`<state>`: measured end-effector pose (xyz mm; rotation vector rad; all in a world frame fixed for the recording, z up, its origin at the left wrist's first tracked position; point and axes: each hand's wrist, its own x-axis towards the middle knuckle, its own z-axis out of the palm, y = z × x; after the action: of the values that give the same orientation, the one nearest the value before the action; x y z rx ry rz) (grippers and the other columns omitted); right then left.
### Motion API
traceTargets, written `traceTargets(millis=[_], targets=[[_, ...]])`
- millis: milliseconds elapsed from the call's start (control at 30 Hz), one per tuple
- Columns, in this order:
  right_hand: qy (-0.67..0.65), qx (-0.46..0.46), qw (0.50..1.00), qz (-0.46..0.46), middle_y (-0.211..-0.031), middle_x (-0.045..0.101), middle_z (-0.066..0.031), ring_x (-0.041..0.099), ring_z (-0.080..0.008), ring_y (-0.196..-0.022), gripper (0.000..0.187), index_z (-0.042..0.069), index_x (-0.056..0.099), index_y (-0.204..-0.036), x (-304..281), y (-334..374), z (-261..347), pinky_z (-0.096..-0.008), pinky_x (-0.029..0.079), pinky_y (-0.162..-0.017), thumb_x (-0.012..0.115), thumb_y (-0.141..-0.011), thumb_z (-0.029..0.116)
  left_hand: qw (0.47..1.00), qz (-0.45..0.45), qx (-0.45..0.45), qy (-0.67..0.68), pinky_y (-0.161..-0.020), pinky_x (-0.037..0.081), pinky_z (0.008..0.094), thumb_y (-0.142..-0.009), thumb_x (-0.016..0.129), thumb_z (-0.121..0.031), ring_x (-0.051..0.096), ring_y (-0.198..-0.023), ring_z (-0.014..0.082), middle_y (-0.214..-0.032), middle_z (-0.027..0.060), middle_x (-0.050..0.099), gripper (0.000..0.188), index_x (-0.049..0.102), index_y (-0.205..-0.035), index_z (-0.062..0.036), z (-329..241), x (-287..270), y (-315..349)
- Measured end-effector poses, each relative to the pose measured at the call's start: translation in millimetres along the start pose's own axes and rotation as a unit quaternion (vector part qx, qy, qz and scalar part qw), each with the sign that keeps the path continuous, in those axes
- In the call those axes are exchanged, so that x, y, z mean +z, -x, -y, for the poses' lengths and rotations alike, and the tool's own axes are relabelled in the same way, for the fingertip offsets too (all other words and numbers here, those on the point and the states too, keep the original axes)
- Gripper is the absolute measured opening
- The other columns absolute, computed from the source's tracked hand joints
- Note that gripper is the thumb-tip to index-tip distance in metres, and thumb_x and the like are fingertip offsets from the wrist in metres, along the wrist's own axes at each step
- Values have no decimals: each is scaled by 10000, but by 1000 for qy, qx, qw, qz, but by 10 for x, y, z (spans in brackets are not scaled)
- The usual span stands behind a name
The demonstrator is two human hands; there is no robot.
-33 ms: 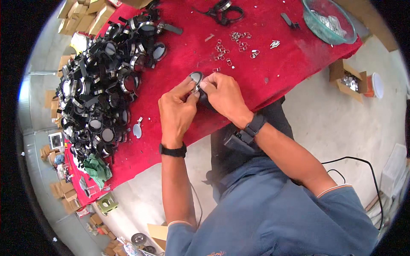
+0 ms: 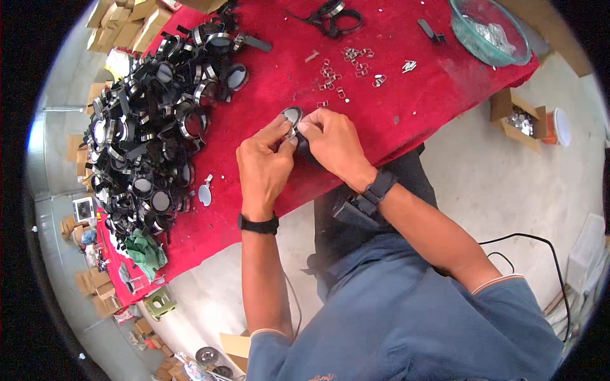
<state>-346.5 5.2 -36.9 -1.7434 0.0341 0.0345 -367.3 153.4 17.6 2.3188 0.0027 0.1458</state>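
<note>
Round part: a small disc with a silvery rim and pale face (image 2: 291, 116), held just above the red cloth (image 2: 406, 95) at the frame's centre; its face turns up toward the camera, so no long axis shows.
Dark piece: something black (image 2: 304, 145) sits under the right fingers, touching the disc; its shape is mostly hidden.
Left hand (image 2: 264, 168): thumb and forefinger pinched narrow on the disc's lower left edge; black band at the wrist.
Right hand (image 2: 333, 143): fingers curled close over the disc's right edge and the dark piece; black watch at the wrist.
Heap: a big pile of black, metal-ringed round parts with straps (image 2: 152, 120), left of the hands, well apart.
Loose lens: one pale oval (image 2: 204, 194) lying flat near the pile.
Clips: small shiny metal bits (image 2: 346, 70) scattered above the hands.
Bowl: clear greenish glass (image 2: 486, 32), upper right.
Box: open cardboard (image 2: 518, 117) on the grey floor, right.
</note>
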Motion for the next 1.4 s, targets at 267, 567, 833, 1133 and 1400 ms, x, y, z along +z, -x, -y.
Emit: traceTargets(millis=[267, 567, 833, 1133, 1400], targets=[[1, -52, 998, 30, -833, 762, -144, 729, -219, -755, 235, -31, 755, -1021, -33, -12, -18, -395, 559, -697, 702, -1016, 198, 998, 24, -48, 19, -1108, 533, 354, -888, 748, -11, 719, -1264, 278, -1367, 202, 738, 391, 768, -1278, 17, -30, -14, 2], [-56, 20, 997, 43, -812, 754, -144, 735, -298, -740, 221, -26, 762, -1041, -84, -32, -33, -434, 575, -714, 721, -985, 183, 998, 14, -46, 30, -1110, 528, 345, -896, 754, -34, 724, -1253, 267, -1362, 200, 741, 385, 765, -1275, 29, -38, 1, 28], [-5, -230, 973, -23, -1078, 706, -198, 703, -392, -1024, 208, -32, 731, -1164, -33, 272, -100, -441, 567, -894, 656, -996, 64, 999, -36, -3, 30, -934, 598, 349, -869, 726, -47, 800, -1056, 290, -1270, 220, 765, 354, 788, -1215, 1, 76, 86, 30], [66, -291, 954, -2, -1176, 662, -199, 683, -405, -1057, 291, -35, 686, -1242, -112, 330, -55, -449, 579, -926, 676, -964, 50, 998, -49, -6, 43, -904, 597, 343, -890, 740, -50, 801, -1025, 247, -1260, 205, 774, 356, 776, -1240, 3, 53, 129, 30], [351, -373, 840, -179, -988, 699, -172, 677, -373, -980, 194, 37, 739, -1048, -1743, -820, 78, -509, 565, -852, 679, -864, 44, 999, -5, -15, 41, -1062, 553, 377, -849, 781, -110, 750, -1198, 331, -1351, 249, 722, 426, 762, -1245, 45, 42, 30, 2]])
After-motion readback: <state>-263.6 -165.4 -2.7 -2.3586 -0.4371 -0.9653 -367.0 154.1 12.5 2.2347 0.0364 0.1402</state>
